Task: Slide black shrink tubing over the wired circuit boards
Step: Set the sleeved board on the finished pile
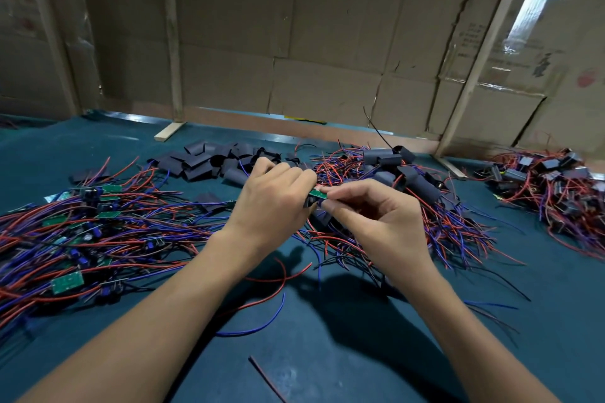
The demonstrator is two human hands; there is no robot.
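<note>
Both hands meet above the middle of the counter (327, 353). Left hand (275, 196) curls round a black sleeve (309, 203), holding its mouth toward the right. Right hand (366, 209) pinches a green board (318, 194) between thumb and fingertips, board end at or just inside the sleeve mouth; how deep, cannot tell.

Judgement: insertion is just starting. Best done by keeping the sleeve mouth squeezed open, board flat and in line with it, wires trailing back, then pushing straight without twisting. Tall parts may snag the edge.

Bare boards (67, 281) lie near left, spare sleeves (196, 163) far centre, sleeved ones (409, 180) right.
</note>
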